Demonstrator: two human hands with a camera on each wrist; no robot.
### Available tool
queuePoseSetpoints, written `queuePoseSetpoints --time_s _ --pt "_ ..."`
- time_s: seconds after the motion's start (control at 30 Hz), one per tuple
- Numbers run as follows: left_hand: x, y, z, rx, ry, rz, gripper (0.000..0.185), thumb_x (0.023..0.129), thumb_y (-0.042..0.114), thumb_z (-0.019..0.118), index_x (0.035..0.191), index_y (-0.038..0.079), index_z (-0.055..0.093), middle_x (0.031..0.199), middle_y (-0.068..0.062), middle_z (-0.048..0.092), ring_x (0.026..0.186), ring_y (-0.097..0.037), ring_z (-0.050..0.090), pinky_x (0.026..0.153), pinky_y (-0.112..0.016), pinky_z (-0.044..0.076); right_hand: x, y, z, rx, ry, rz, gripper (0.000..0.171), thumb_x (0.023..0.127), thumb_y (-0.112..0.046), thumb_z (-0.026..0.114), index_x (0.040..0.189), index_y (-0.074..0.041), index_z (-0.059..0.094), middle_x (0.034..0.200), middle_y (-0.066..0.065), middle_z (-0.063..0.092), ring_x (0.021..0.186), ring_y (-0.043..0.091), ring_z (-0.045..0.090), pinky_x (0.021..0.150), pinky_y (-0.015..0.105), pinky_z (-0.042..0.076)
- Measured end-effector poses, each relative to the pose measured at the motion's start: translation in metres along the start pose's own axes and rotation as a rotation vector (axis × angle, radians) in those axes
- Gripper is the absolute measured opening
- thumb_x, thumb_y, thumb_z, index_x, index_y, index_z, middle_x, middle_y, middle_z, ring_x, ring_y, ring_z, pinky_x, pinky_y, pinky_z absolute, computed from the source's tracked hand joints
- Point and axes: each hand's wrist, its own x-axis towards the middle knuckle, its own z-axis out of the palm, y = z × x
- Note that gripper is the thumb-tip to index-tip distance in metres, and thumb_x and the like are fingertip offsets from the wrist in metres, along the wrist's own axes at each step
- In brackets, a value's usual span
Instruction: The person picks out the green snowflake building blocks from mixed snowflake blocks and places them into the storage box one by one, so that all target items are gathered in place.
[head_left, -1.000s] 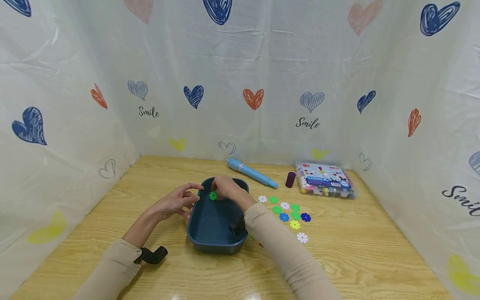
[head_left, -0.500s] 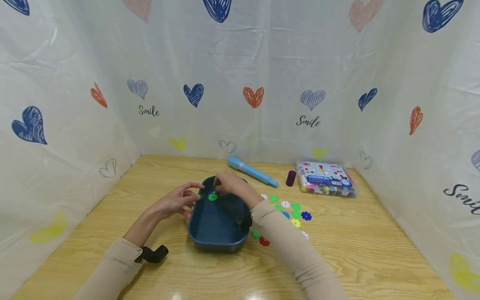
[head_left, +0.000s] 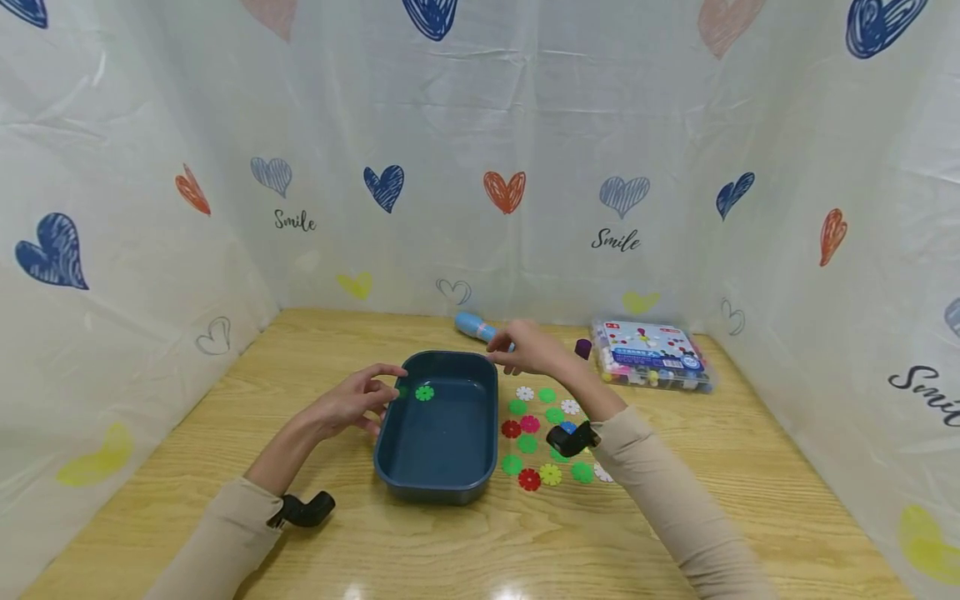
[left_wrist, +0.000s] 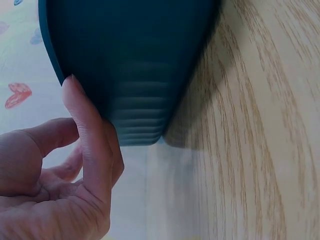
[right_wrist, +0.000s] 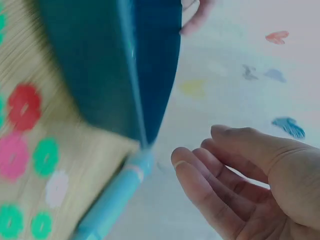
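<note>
A dark blue-green rectangular tray (head_left: pixel 438 425) stands on the table, and a green flower-shaped plastic disc (head_left: pixel 424 392) lies inside near its far left. My left hand (head_left: pixel 356 402) is at the tray's left rim. In the left wrist view, a fingertip (left_wrist: pixel 73 84) touches the rim, the other fingers bent loosely outside the wall. My right hand (head_left: pixel 531 348) hovers just beyond the tray's far right corner, fingers loosely bent with nothing seen between them. Several flower discs in green, red, pink, white, yellow and blue, such as a red disc (head_left: pixel 528 479), lie right of the tray.
Behind the tray lies a light blue tube-shaped stick (head_left: pixel 472 325), partly covered by my right hand. A dark purple cylinder (head_left: pixel 582 348) stands beside a clear boxed set (head_left: pixel 654 357) at the back right. A heart-printed curtain (head_left: pixel 450 125) encloses the table.
My right hand has lifted out of the tray and moved right, uncovering the tray's inside and more discs. The green disc stays in the tray. My left hand keeps its place at the rim.
</note>
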Motion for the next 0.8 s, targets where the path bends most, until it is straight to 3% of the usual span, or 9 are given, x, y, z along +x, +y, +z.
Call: queuePoseSetpoints --time_s 0.17,0.47,0.67,0.8 --pt "0.001 0.0 0.0 -0.001 0.003 -0.002 0.053 0.101 0.021 0.053 0.149 0.008 0.032 0.107 -0.015 0.053 0.072 -0.015 0.057 0.059 -0.03 0.058 -0.038 0.021 -0.009 -0.019 0.013 0.028 0.025 0.096 -0.016 0.062 0.113 0.001 0.07 0.096 0.014 0.075 0.069 0.017 0.071 0.063 0.031 0.06" --pt "0.001 -0.001 0.0 0.004 0.004 -0.004 0.053 0.101 0.021 0.054 0.148 0.008 0.033 0.107 -0.013 0.053 0.074 -0.016 0.058 0.059 -0.032 0.058 -0.102 0.067 -0.007 -0.002 0.003 0.048 0.026 0.096 -0.015 0.061 0.115 0.003 0.068 0.089 0.014 0.072 0.068 0.022 0.069 0.058 0.029 0.057" --pt "0.0 -0.001 0.0 0.009 0.003 0.008 0.053 0.101 0.021 0.053 0.148 0.007 0.033 0.109 -0.018 0.053 0.074 -0.016 0.057 0.059 -0.033 0.059 -0.125 0.097 -0.003 -0.087 0.044 0.005 0.024 0.093 -0.012 0.066 0.11 0.004 0.07 0.087 0.007 0.072 0.073 0.014 0.067 0.064 0.021 0.054" --pt "0.0 -0.001 0.001 0.009 0.009 0.006 0.053 0.101 0.021 0.054 0.148 0.007 0.033 0.111 -0.02 0.053 0.074 -0.016 0.057 0.058 -0.032 0.058 -0.131 0.113 0.0 -0.106 0.055 0.045 0.023 0.093 -0.012 0.066 0.11 0.002 0.069 0.089 0.005 0.071 0.077 0.012 0.065 0.066 0.022 0.053"
